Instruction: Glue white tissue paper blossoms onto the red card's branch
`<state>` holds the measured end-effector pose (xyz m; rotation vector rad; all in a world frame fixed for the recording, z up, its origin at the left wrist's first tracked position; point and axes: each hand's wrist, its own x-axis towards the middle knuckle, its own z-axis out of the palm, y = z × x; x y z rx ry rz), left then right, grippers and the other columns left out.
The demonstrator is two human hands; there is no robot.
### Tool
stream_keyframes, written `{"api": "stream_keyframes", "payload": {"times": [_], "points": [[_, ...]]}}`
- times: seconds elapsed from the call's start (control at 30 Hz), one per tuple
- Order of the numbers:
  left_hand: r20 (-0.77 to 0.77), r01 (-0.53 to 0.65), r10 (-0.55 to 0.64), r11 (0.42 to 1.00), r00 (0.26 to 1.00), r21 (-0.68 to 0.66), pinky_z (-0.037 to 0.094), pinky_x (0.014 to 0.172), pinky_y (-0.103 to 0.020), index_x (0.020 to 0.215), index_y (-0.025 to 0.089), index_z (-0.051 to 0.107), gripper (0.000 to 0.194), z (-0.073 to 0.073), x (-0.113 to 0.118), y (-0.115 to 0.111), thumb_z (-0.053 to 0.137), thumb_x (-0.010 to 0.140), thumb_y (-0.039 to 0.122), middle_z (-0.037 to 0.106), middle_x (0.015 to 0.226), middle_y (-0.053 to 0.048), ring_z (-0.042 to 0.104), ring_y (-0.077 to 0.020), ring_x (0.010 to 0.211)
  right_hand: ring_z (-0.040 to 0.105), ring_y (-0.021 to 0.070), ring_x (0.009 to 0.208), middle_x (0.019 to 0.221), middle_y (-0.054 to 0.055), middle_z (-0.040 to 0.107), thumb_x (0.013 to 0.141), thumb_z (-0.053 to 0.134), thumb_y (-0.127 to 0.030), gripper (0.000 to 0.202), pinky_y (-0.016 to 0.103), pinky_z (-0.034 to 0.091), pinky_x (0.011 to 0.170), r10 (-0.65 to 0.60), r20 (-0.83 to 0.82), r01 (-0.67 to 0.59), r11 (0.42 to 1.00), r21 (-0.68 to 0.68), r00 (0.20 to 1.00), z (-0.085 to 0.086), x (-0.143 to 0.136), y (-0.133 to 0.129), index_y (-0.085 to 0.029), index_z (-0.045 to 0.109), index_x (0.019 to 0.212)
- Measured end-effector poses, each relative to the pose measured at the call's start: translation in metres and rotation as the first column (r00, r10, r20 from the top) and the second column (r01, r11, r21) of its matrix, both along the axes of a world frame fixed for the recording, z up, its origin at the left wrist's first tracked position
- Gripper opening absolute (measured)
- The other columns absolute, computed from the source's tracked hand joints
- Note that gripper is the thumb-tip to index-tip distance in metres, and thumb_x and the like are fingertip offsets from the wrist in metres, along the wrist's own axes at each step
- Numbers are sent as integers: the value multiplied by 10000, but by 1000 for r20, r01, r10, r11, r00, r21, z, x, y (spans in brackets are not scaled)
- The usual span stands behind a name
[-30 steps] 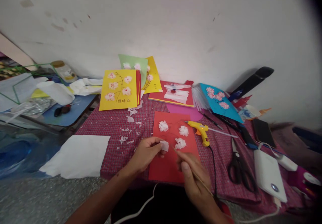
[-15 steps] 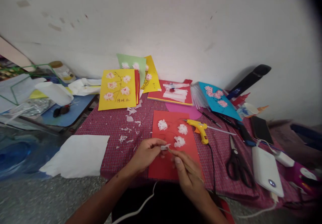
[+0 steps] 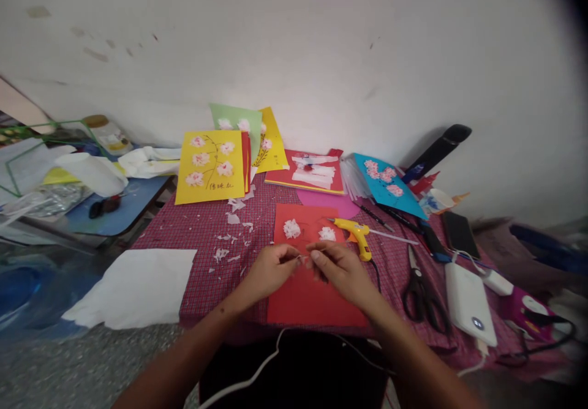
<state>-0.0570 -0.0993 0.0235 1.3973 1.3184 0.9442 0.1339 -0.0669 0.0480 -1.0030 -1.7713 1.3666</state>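
Note:
My left hand [image 3: 275, 267] is closed, its thumb and forefinger pinching a small twist of white tissue paper [image 3: 302, 258]. From the other side, the fingertips of my right hand [image 3: 337, 269] are pressed together at the same scrap. A thin stick seems to lie along the right fingers, but it is hard to make out. Both hands hover above a red sheet of card [image 3: 305, 305]. White crumpled paper flowers, one [image 3: 291, 229] at upper left and another [image 3: 327, 233] at upper right, sit on the card. My right hand hides part of the card.
A yellow glue gun [image 3: 356, 234] rests across the card's upper right edge. Black scissors [image 3: 423, 299] and a white power bank [image 3: 471, 305] lie at right. Paper shreds [image 3: 221, 255] and a white sheet [image 3: 133, 286] are at left. Finished flower cards [image 3: 209, 167] lean on the wall.
My right hand has moved up and turned, its fingertips now meeting the left's. The stick that showed clearly across its palm is mostly out of sight. The view has shifted slightly right.

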Motion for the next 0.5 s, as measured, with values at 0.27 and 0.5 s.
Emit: {"api": "stream_keyframes", "payload": {"times": [0.27,0.5], "points": [[172,32,-33,999,985,6,465,704,-246,1010,152,700,292,-8,5,4,627,733,99,723,928,-29,634,-155,790,669,186,721,768,36,732,964,554,-275,250,297,502,655,-58,194,-24,919,393,979,13,-9,26,-224,647,737],[42,-51,47,993,998,107,458,696,-260,938,160,678,127,-16,11,11,618,872,250,706,870,-24,617,-163,776,644,166,709,768,16,696,929,589,-321,198,279,501,664,-53,155,10,963,270,986,10,-12,31,-218,632,766]]}}
